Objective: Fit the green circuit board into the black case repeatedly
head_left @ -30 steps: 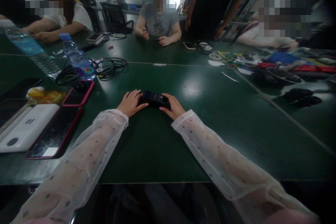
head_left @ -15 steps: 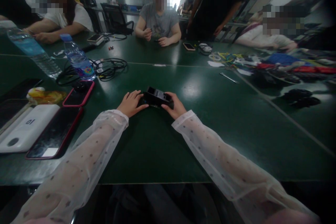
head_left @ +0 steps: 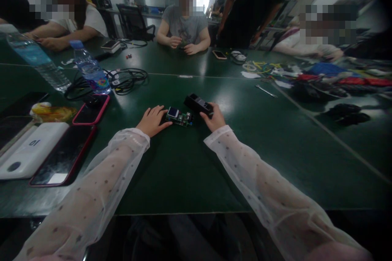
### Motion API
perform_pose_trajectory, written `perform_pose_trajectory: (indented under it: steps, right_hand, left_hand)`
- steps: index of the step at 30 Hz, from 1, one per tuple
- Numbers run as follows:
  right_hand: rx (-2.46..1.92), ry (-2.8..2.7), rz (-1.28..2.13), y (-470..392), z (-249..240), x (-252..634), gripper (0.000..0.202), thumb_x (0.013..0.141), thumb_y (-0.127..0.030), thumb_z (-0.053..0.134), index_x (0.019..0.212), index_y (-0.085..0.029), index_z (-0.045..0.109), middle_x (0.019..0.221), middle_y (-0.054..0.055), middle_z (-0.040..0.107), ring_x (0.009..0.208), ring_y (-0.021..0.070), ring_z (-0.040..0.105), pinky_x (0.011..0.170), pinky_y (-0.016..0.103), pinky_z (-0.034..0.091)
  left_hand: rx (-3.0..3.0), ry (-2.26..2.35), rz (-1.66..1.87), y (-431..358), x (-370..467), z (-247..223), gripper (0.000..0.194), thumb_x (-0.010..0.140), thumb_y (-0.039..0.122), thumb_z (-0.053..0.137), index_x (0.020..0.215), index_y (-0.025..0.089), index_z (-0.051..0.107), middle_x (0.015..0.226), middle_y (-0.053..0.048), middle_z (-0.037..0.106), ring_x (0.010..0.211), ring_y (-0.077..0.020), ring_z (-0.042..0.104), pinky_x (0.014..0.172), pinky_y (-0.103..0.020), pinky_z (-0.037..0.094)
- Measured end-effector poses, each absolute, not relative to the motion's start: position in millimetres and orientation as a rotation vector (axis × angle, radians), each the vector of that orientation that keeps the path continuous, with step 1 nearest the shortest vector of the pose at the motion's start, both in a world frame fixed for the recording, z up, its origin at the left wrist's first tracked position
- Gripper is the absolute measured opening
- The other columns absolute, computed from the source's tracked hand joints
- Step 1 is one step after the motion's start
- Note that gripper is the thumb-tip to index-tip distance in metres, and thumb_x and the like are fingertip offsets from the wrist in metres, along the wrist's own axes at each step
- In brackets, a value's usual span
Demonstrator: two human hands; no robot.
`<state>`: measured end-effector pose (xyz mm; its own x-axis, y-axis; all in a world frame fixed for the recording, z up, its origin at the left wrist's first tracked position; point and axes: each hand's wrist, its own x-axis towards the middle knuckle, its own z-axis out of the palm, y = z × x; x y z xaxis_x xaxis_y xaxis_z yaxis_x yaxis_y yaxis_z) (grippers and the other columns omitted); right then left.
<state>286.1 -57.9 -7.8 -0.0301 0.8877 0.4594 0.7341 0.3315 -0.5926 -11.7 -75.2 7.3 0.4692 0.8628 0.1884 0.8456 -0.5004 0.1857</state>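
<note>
A green circuit board (head_left: 183,119) with a small screen at its left end lies in the middle of the green table (head_left: 183,171). My left hand (head_left: 153,120) rests at the board's left end, thumb and fingers spread, the fingertips touching or very near it. Just up and to the right of the board is a black rectangular case (head_left: 197,102), tilted, its hollow side partly showing. My right hand (head_left: 214,117) grips the case's right end between thumb and fingers.
Phones (head_left: 65,155), a white power bank (head_left: 33,149) and two water bottles (head_left: 92,69) stand or lie at the left, near coiled black cables (head_left: 131,79). A wrench (head_left: 266,91) and piled wires (head_left: 263,66) are at the right. Several people are around the table.
My right hand has moved right with the black case, which was over the board before. The circuit board now shows beside my left hand, which has stayed in place.
</note>
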Motion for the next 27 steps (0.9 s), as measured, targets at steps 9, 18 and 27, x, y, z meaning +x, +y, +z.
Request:
perform_pose_trajectory:
  steps: [9,18,27]
  right_hand:
    - [-1.514,-1.933,0.133,-60.0,-7.5,280.5,0.057,0.078,-0.031,0.058,0.13,-0.014,0.041,0.122,0.02,0.055,0.112,0.0363,0.053,0.092,0.058,0.044]
    - [-1.524,-1.948,0.137,-61.4,-6.6,280.5,0.058,0.079,-0.031,0.057,0.132,-0.014,0.04,0.124,0.019,0.054,0.113,0.0369,0.052,0.091,0.058,0.045]
    - [-1.5,-1.942,0.115,-59.8,-9.0,280.8,0.059,0.078,-0.032,0.057,0.132,-0.016,0.039,0.126,0.018,0.054,0.113,0.0371,0.052,0.092,0.06,0.044]
  left_hand:
    - [2.619,1.535,0.388,-74.4,-11.1,6.6,0.067,0.091,0.065,0.031,0.138,0.017,0.04,0.147,-0.013,0.036,0.138,-0.03,0.028,0.112,-0.052,0.02]
    - [2.601,1.53,0.381,-74.9,-11.6,7.9,0.067,0.091,0.065,0.032,0.138,0.018,0.039,0.149,-0.012,0.035,0.139,-0.0297,0.027,0.113,-0.051,0.019]
    - [2.612,1.542,0.408,-74.3,-10.9,5.6,0.064,0.091,0.063,0.033,0.137,0.02,0.04,0.148,-0.012,0.036,0.138,-0.0297,0.027,0.112,-0.052,0.019]
